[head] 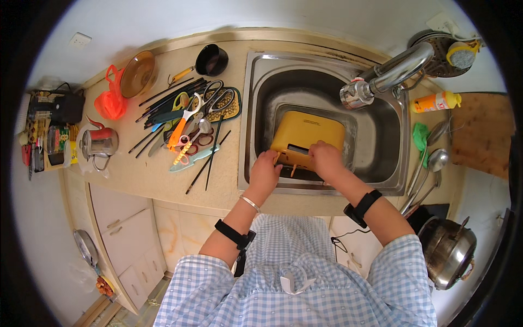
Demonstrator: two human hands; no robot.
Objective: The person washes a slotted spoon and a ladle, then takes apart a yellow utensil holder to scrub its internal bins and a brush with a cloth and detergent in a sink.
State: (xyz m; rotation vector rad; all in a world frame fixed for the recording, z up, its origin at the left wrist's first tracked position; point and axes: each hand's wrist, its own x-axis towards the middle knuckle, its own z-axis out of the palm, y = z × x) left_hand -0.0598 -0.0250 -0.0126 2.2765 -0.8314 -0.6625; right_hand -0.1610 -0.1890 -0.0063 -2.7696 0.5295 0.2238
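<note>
A yellow plastic utensil holder (pixel 307 130) lies tilted in the stainless steel sink (pixel 249 81), with a dark slot facing me and raised writing near its far edge. My left hand (pixel 264 168) grips its near left corner, thumb and fingers closed there. At the near right side, my right hand (pixel 327 160) is curled over the edge beside the slot. A small orange-yellow peg (pixel 293 170) juts from the near side between my hands. The holder's underside and some of my fingertips are hidden.
The chrome faucet (pixel 361 92) reaches over the sink's right side. Left of the sink, scissors (pixel 218 98), peelers and several chopsticks (pixel 210 163) lie heaped by a green-rimmed tray (pixel 235 112). Ladles (pixel 438 160) and a yellow-capped bottle (pixel 435 102) lie to the right.
</note>
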